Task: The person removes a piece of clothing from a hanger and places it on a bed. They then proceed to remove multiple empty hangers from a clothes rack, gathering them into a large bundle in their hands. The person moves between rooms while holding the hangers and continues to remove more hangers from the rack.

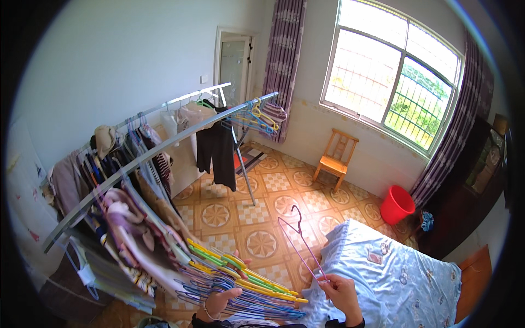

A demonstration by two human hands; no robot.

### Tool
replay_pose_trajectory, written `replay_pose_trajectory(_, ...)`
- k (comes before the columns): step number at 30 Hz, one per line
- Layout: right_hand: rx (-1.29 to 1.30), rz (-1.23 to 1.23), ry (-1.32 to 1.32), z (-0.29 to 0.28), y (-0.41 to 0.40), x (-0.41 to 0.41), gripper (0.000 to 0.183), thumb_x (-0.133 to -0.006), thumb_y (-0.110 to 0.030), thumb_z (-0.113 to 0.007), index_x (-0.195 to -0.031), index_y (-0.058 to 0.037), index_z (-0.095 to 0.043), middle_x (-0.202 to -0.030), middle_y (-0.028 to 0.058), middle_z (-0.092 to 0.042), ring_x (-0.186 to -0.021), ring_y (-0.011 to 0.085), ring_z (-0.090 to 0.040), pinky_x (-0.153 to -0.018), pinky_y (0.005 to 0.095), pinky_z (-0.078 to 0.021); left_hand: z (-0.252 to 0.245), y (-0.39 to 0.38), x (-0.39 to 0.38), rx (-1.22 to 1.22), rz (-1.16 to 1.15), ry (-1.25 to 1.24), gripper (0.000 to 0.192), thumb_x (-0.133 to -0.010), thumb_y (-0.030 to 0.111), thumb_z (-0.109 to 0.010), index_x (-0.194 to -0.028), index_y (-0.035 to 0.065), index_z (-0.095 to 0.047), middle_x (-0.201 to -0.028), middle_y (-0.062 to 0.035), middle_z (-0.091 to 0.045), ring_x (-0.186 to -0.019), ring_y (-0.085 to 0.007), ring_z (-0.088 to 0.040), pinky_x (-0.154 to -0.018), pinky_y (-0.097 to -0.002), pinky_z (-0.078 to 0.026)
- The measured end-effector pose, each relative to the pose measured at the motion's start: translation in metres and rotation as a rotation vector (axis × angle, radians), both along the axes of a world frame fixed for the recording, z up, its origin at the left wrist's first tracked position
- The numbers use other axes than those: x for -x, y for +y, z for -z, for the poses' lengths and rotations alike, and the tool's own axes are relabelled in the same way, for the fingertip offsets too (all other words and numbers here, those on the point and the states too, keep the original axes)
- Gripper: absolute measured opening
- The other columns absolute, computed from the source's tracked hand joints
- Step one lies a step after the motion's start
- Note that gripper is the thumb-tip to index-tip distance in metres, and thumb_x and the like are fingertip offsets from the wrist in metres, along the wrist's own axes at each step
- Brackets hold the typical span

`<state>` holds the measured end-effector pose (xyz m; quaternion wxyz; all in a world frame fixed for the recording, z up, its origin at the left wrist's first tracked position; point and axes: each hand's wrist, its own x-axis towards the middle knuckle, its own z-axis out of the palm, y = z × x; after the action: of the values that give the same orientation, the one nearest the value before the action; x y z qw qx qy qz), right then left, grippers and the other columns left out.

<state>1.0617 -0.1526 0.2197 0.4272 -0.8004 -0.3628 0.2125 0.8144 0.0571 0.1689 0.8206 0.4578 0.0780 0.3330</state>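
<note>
My left hand (223,297), with a bracelet at the wrist, is closed around a thick bundle of clothes hangers (262,297), blue wire ones together with yellow and green plastic ones. Some of its fingers show behind the bundle. Between the fingertips of my right hand (336,287) is one corner of a single purple hanger (298,235), its hook pointing up and away from me. This hanger stands apart from the bundle. Clothes (127,229) hang from the metal drying rack (164,145) just left of the bundle.
A bed with a light blue sheet (393,266) lies at the right. Beyond it stands a red plastic bucket (397,205), and a small wooden chair (337,158) is near the window wall. More hangers (256,117) and black trousers (216,151) hang at the rack's far end.
</note>
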Motion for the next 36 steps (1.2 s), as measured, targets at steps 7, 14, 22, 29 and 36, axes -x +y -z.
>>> replay_pose_trajectory(7,-0.004,-0.045,0.089,-0.022,0.113,-0.131,0.016,-0.088,-0.011,-0.068,-0.102,-0.0032,-0.072,-0.056,-0.0003,-0.059,-0.049,0.0038,-0.053,-0.045,0.0209,-0.0394,-0.01,0.121,-0.134,-0.051,-0.145,0.042,0.082,-0.074,0.013,-0.068,-0.146,0.0002,-0.03,-0.126,-0.0128,-0.054,-0.122,-0.0227,-0.048,-0.111,-0.0369,-0.031)
replay_pose_trajectory(14,-0.005,-0.183,0.046,-0.029,0.257,-0.255,0.014,-0.088,-0.007,-0.066,-0.1,-0.0027,-0.072,-0.053,-0.0032,-0.051,-0.048,0.0023,-0.049,-0.044,0.0218,-0.0354,-0.048,0.222,-0.237,-0.121,-0.14,0.074,0.097,-0.072,0.014,-0.071,-0.153,0.0046,-0.017,-0.123,-0.011,-0.055,-0.125,-0.0221,-0.046,-0.108,-0.0356,-0.037)
replay_pose_trajectory(22,-0.066,-0.537,0.11,-0.019,0.489,-0.37,0.018,-0.09,-0.013,-0.064,-0.102,-0.0017,-0.071,-0.054,-0.0026,-0.053,-0.047,0.0041,-0.051,-0.045,0.0217,-0.0358,-0.035,0.31,-0.312,-0.212,-0.353,0.048,0.099,-0.074,0.018,-0.07,-0.152,-0.0015,-0.013,-0.111,-0.0088,-0.059,-0.136,-0.0301,-0.038,-0.115,-0.0443,-0.025)
replay_pose_trajectory(29,-0.136,-0.83,0.171,-0.014,0.667,-0.42,0.02,-0.094,-0.017,-0.062,-0.105,-0.0014,-0.07,-0.059,-0.0037,-0.055,-0.05,0.0028,-0.048,-0.046,0.0218,-0.0339,-0.037,0.347,-0.351,-0.197,-0.627,0.098,0.101,-0.078,0.022,-0.071,-0.153,0.0005,-0.009,-0.112,-0.0078,-0.053,-0.139,-0.0322,-0.034,-0.115,-0.0439,-0.026)
replay_pose_trajectory(36,-0.185,-0.823,0.208,0.029,0.773,-0.421,0.02,-0.094,-0.019,-0.063,-0.102,-0.0014,-0.069,-0.058,-0.002,-0.056,-0.05,0.0036,-0.05,-0.045,0.0227,-0.0371,-0.029,0.401,-0.372,-0.068,-0.774,0.098,0.107,-0.071,0.018,-0.071,-0.155,0.0061,-0.007,-0.145,-0.0178,-0.038,-0.109,-0.015,-0.049,-0.104,-0.0316,-0.037)
